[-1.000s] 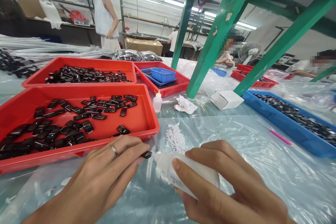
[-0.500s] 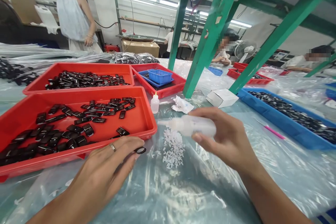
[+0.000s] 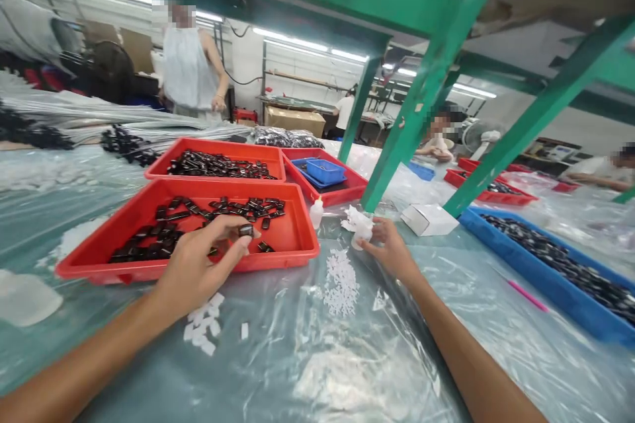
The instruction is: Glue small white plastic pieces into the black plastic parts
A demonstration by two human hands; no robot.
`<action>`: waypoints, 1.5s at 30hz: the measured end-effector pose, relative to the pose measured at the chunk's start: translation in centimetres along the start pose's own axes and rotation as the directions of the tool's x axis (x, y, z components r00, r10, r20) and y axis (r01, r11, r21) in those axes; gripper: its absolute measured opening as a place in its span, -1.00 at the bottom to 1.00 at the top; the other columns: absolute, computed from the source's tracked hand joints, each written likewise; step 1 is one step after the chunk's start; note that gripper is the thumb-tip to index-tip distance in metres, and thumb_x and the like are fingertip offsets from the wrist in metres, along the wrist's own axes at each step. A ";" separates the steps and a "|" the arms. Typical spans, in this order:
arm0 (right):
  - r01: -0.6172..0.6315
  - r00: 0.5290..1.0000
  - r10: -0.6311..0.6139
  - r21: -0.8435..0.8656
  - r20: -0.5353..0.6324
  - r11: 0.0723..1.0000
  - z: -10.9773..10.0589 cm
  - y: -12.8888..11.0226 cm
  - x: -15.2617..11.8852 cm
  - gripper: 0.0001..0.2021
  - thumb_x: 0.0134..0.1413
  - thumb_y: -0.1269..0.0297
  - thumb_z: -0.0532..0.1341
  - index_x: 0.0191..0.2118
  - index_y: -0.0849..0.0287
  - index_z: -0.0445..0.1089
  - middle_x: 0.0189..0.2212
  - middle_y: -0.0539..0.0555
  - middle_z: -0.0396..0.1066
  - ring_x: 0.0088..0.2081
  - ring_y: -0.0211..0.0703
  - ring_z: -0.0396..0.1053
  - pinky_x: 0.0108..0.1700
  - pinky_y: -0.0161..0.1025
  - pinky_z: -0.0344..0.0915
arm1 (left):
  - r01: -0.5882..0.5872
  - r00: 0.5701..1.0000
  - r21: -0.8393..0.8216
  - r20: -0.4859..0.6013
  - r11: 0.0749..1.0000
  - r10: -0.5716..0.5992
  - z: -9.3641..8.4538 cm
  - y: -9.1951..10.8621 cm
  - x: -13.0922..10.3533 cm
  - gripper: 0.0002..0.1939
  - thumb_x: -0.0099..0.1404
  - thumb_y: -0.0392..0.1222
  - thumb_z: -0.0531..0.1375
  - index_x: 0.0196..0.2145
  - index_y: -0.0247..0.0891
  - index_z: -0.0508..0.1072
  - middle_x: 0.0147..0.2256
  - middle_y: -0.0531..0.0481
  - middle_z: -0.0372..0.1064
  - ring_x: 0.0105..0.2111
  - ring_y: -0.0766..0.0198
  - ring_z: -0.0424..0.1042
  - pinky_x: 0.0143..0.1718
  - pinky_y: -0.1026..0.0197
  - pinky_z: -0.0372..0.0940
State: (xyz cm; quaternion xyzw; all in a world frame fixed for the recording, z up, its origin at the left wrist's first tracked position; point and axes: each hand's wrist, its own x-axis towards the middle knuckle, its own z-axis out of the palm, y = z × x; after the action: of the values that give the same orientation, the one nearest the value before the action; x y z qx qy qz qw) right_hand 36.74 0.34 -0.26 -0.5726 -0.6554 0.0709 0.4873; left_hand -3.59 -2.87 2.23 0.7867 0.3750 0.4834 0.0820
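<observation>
Above the near edge of the front red tray (image 3: 296,238), my left hand (image 3: 196,271) pinches a small glossy black buckle-like piece (image 3: 245,230) between thumb and fingers. Many similar black pieces lie loose in that tray. My right hand (image 3: 393,252) is closed round a translucent white squeeze bottle (image 3: 361,238), which is upright beside a crumpled white paper (image 3: 353,217); whether its tip touches the paper is hidden. A pile of tiny white parts (image 3: 341,284) lies between my hands on the plastic sheeting. Flat white tabs (image 3: 202,327) are scattered below my left hand.
A second dropper bottle (image 3: 316,213) stands by the tray's right corner. Behind are another red tray (image 3: 270,153) and a blue basket (image 3: 325,172). Green posts (image 3: 397,145) rise beyond a white box (image 3: 429,219). A long blue tray (image 3: 536,277) and pink pen (image 3: 526,295) lie right. Several people are beyond.
My right hand has carried the bottle away from me to the crumpled paper, turning it from sideways to upright. My left hand has lifted the black piece over the tray edge. The view has shifted.
</observation>
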 end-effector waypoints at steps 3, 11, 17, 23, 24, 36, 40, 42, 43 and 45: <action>0.202 0.972 -0.213 -0.108 -0.098 0.973 -1.4 -3.4 -0.7 -0.49 0.17 -0.06 0.41 0.08 0.12 0.35 0.05 0.34 0.49 0.14 0.33 0.45 0.19 0.33 0.39 | 0.024 0.999 0.024 -0.045 0.999 -0.023 -1.3 -1.2 -0.5 -0.85 0.57 -0.10 0.16 -0.05 -0.18 0.45 -0.32 0.06 0.63 -0.40 0.23 0.62 -0.27 0.24 0.44; 0.803 0.406 -0.690 0.126 0.599 0.582 7.6 -15.7 -9.3 -0.84 0.52 0.37 0.23 0.09 0.17 0.51 -0.03 0.06 0.59 -0.13 -0.18 0.52 -0.01 -0.28 0.51 | -0.069 0.994 -0.029 0.085 0.997 0.071 0.1 -0.5 -1.9 -0.82 0.64 -0.16 0.07 0.04 -0.11 0.46 -0.18 0.08 0.65 -0.23 0.27 0.66 -0.18 0.29 0.44; 0.864 0.345 -0.678 0.062 0.649 0.499 9.7 -14.8 -10.0 -0.87 0.48 0.50 0.21 -0.14 0.20 0.49 -0.17 0.07 0.57 -0.25 -0.17 0.45 -0.19 -0.25 0.50 | -0.106 0.972 -0.082 0.199 0.991 0.121 0.3 0.1 -2.8 -0.80 0.67 -0.15 0.01 0.10 -0.05 0.40 -0.14 0.08 0.64 -0.22 0.28 0.66 -0.27 0.32 0.43; 0.591 0.620 -0.658 0.296 0.427 0.750 5.9 -15.0 -9.0 -0.87 0.52 0.44 0.19 0.03 0.16 0.48 -0.14 0.09 0.59 -0.22 -0.23 0.56 -0.18 -0.31 0.57 | -0.065 0.961 -0.132 0.259 0.989 0.098 0.4 0.7 -3.4 -0.81 0.70 -0.14 0.00 0.11 -0.01 0.38 -0.15 0.14 0.59 -0.31 0.37 0.59 -0.35 0.36 0.37; 0.534 0.694 -0.633 0.344 0.343 0.772 5.5 -15.3 -8.9 -0.86 0.49 0.45 0.23 0.04 0.15 0.47 -0.13 0.09 0.59 -0.18 -0.22 0.58 -0.15 -0.31 0.58 | -0.067 0.957 -0.133 0.271 0.989 0.102 0.5 0.9 -3.6 -0.81 0.70 -0.13 0.00 0.10 0.00 0.38 -0.14 0.15 0.59 -0.31 0.37 0.59 -0.33 0.36 0.38; 0.500 0.811 -0.572 0.363 0.123 0.786 5.4 -16.3 -9.3 -0.86 0.41 0.53 0.32 0.01 0.31 0.56 -0.15 0.21 0.60 -0.12 -0.16 0.61 -0.04 -0.22 0.64 | -0.019 0.916 -0.194 0.389 0.981 0.095 1.2 2.8 -5.0 -0.77 0.69 -0.15 0.04 0.20 0.05 0.35 -0.18 0.16 0.57 -0.25 0.34 0.63 -0.24 0.37 0.46; 0.488 0.826 -0.545 0.304 0.142 0.818 5.2 -16.6 -9.6 -0.84 0.41 0.57 0.28 0.02 0.28 0.54 -0.14 0.18 0.57 -0.14 -0.18 0.57 -0.09 -0.25 0.62 | 0.038 0.946 -0.249 0.321 0.968 0.046 1.5 3.4 -5.4 -0.83 0.64 -0.24 0.11 0.07 0.00 0.41 -0.34 0.19 0.50 -0.43 0.36 0.53 -0.39 0.39 0.39; 0.516 0.820 -0.555 0.236 0.142 0.823 5.1 -16.8 -9.7 -0.81 0.41 0.59 0.26 0.02 0.27 0.52 -0.13 0.18 0.55 -0.15 -0.18 0.55 -0.09 -0.26 0.60 | 0.097 0.949 -0.298 0.315 0.950 0.002 1.8 3.9 -5.5 -0.86 0.61 -0.27 0.12 0.01 -0.03 0.41 -0.41 0.20 0.43 -0.50 0.37 0.46 -0.49 0.39 0.32; 0.524 0.818 -0.557 0.213 0.145 0.825 5.0 -16.8 -9.7 -0.80 0.41 0.60 0.25 0.02 0.26 0.51 -0.13 0.17 0.54 -0.15 -0.18 0.55 -0.09 -0.27 0.59 | 0.121 0.949 -0.316 0.316 0.941 -0.016 1.9 4.1 -5.5 -0.87 0.61 -0.27 0.12 -0.02 -0.05 0.41 -0.42 0.19 0.41 -0.51 0.37 0.44 -0.53 0.39 0.29; 0.508 0.823 -0.545 0.223 0.161 0.832 5.0 -16.9 -9.5 -0.80 0.40 0.60 0.24 -0.01 0.21 0.50 -0.16 0.13 0.53 -0.18 -0.22 0.55 -0.12 -0.33 0.58 | 0.150 0.946 -0.337 0.323 0.929 -0.035 2.1 4.3 -5.4 -0.89 0.61 -0.25 0.11 -0.05 -0.07 0.42 -0.41 0.17 0.42 -0.51 0.37 0.42 -0.56 0.38 0.26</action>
State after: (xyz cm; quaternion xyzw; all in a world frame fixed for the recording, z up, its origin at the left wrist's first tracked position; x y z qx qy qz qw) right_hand 20.39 -10.76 2.88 -0.3136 -0.8291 0.0509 0.4601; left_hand -0.97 -9.02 -0.51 0.8061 0.3003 0.4089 0.3047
